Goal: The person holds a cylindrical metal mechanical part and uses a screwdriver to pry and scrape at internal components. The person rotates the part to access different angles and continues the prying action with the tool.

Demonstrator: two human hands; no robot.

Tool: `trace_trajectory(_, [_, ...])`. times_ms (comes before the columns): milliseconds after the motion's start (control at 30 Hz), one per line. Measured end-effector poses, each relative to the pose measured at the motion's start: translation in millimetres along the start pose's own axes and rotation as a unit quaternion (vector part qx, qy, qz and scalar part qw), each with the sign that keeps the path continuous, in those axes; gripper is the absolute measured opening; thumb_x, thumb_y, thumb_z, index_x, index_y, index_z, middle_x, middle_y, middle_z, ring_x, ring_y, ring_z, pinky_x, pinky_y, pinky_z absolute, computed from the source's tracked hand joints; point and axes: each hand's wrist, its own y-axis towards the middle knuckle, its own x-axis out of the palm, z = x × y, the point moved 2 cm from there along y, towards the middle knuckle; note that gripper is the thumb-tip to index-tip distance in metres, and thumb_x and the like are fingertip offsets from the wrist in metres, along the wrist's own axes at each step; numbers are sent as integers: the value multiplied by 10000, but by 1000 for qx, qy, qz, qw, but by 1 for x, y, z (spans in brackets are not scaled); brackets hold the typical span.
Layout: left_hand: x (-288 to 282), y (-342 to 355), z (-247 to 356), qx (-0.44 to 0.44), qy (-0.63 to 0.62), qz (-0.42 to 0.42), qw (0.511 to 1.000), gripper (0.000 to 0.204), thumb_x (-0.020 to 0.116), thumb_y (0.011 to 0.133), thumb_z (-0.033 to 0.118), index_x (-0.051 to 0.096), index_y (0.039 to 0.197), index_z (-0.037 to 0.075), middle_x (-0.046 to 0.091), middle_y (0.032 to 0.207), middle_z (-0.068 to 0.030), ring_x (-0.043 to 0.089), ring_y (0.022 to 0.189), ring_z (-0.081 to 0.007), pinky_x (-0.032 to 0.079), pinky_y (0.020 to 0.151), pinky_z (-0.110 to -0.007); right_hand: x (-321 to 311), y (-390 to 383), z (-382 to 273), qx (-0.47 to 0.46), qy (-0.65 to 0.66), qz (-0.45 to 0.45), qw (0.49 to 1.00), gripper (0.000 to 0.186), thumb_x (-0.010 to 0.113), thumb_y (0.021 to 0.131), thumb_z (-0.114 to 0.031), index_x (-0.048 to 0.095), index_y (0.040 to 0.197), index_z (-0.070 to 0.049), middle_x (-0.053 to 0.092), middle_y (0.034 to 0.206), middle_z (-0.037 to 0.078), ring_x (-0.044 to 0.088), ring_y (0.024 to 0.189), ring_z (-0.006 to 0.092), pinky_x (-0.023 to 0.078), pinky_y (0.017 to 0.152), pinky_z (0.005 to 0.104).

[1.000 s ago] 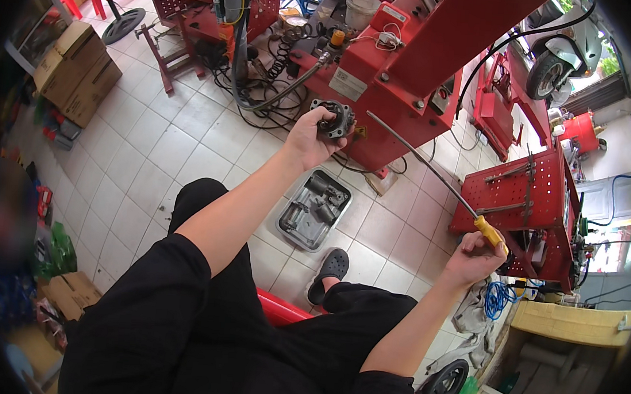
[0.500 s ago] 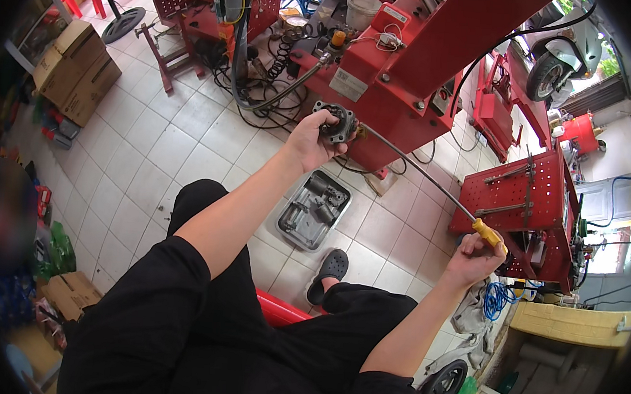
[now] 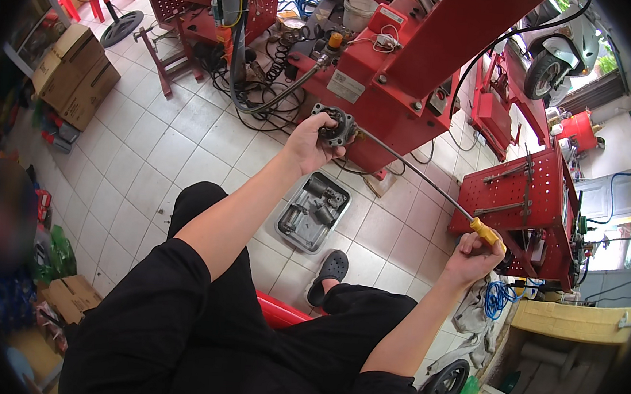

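Note:
My left hand (image 3: 310, 144) is closed around a dark round metal part with a flange (image 3: 339, 125), gripping it from the left side. Its bolt-hole corners show, but my fingers hide part of it. On the right, my right hand (image 3: 470, 260) holds the yellow handle of a long screwdriver (image 3: 485, 235). The thin shaft slants up and left to the right side of the metal part; the very tip is hard to make out. Below the part, a metal tray (image 3: 282, 224) with several grey metal pieces rests on the tiled floor.
A red lift with a thick post (image 3: 382, 77) stands just ahead. To the right is a red perforated tool cart (image 3: 501, 210) with wrenches on it. Black cables and a hose (image 3: 263, 109) lie ahead. Cardboard boxes (image 3: 75, 78) stand at far left. My shoe (image 3: 331, 271) is beside the tray.
The view has shifted very slightly. Both hands keep their hold on the metal part and the screwdriver, nearly unmoved.

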Motion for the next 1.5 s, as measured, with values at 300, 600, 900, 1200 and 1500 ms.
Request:
trace_trajectory(300, [-3, 2, 0, -11, 15, -23, 1000, 253, 468, 796, 125, 541, 1003, -1, 593, 928, -125, 567, 828, -228, 420, 606, -318, 1, -1, -4, 29, -8, 45, 999, 286, 426, 861, -326, 525, 835, -59, 383, 561, 0, 332, 402, 99, 276, 398, 228])
trace_trajectory(600, [-7, 3, -3, -1, 35, -17, 999, 200, 464, 773, 71, 499, 969, 75, 613, 916, -130, 606, 798, -255, 443, 536, -320, 3, 0, -9, 106, -5, 142, 984, 227, 495, 845, -312, 469, 764, -101, 333, 551, -27, 323, 412, 99, 254, 397, 246])
trace_trajectory(900, [-4, 0, -4, 5, 103, -28, 994, 179, 448, 793, 75, 505, 963, 67, 588, 957, -130, 579, 817, -239, 436, 565, -305, 0, 1, -10, 109, -4, 173, 979, 238, 521, 840, -317, 470, 742, -106, 284, 537, -38, 291, 429, 95, 235, 411, 250])
trace_trajectory(1200, [-6, 1, -8, -10, 109, 23, 994, 201, 463, 791, 93, 536, 962, 18, 597, 920, -121, 582, 799, -242, 432, 556, -311, -5, 2, -11, 66, 27, 61, 996, 209, 498, 857, -280, 556, 848, -79, 395, 607, -10, 393, 525, 111, 300, 485, 256])
trace_trajectory(1500, [2, -9, -41, -142, -73, 15, 987, 225, 449, 792, 157, 548, 961, 47, 585, 887, -101, 562, 806, -220, 413, 573, -317, 77, -36, -35, 18, 78, -109, 991, 224, 420, 892, -169, 471, 1073, -46, 577, 1049, 185, 561, 1001, 261, 413, 887, 399])
